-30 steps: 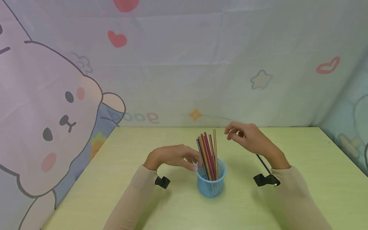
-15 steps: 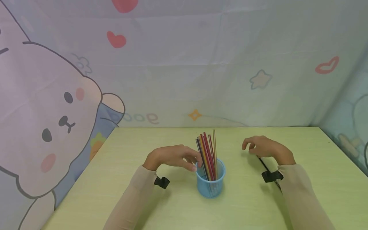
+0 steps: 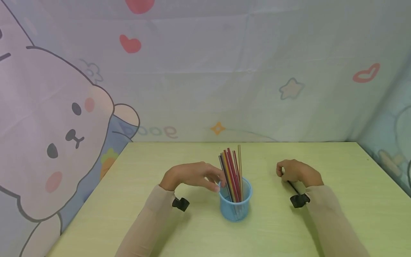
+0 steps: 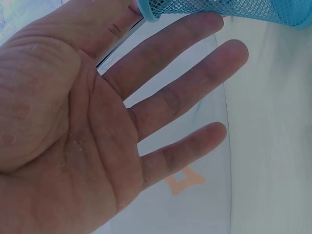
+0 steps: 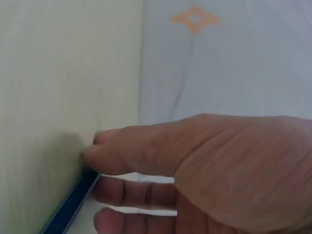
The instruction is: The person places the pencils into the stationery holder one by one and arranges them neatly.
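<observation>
In the head view a light-blue mesh cup [image 3: 234,211] stands upright on the table, holding several thin sticks [image 3: 232,175] in red, yellow and dark colours. My left hand [image 3: 196,175] pinches its left rim between thumb and index finger. The left wrist view shows the other fingers spread straight beside the cup [image 4: 229,7]. To the right of the cup, my right hand [image 3: 295,171] is low over the table. Its thumb and fingertips pinch the end of a dark blue stick [image 5: 70,207]. Part of that stick is hidden under the hand and wrist.
The pale yellow-green table [image 3: 154,153] ends at a cloth backdrop [image 3: 199,89] printed with cartoon figures. Black wrist straps with small devices [image 3: 181,204] sit on both forearms.
My right hand has moved right and down to the table, and its fingers have come together on the dark blue stick. The left hand and cup stay put.
</observation>
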A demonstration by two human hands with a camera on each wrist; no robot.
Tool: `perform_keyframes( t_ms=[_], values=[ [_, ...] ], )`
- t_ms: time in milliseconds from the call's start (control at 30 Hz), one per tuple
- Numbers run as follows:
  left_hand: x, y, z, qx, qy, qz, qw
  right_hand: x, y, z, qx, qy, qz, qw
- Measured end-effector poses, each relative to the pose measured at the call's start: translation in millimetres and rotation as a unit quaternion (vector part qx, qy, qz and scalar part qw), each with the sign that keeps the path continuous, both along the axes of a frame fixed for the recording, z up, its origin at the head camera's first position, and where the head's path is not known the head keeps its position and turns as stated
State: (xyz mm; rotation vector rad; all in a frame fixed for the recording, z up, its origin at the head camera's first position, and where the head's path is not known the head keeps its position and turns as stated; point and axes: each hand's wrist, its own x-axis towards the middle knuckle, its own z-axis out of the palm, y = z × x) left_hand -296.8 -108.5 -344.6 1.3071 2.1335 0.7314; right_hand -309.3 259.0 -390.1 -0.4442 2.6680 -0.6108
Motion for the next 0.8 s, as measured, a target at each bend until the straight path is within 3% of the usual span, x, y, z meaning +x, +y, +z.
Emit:
perform_keyframes(
  t_ms=[233, 333, 433, 667, 733, 800],
  values=[
    [0.5, -2.5, -2.5, 0.008, -0.007, -0.004, 0.9999, -0.8, -42, 0.5, -0.04, 0.024, 0.1, 0.9939],
    [0.1, -1.9, -3.1, 0.015, -0.005, -0.012, 0.9998, 2.9, -52, 13.7, -0.07, 0.061, 0.136, 0.9864],
    [-0.4, -0.8, -1.8, 0.019, -0.002, -0.017, 0.9997, 9.5, -56, 34.4, -0.107, 0.111, 0.145, 0.9774],
    [-0.1, 2.1, 1.3, 0.007, -0.001, -0.007, 1.0, 37.7, -50, 83.5, -0.192, 0.26, 0.116, 0.9391],
    [0.1, 2.9, 1.7, 0.002, 0.001, -0.005, 1.0, 47.8, -46, 95.0, -0.21, 0.308, 0.1, 0.9228],
    [0.1, 3.3, 1.9, 0.0, 0.003, -0.004, 1.0, 56.3, -42, 103.7, -0.235, 0.359, 0.079, 0.8997]
  ],
)
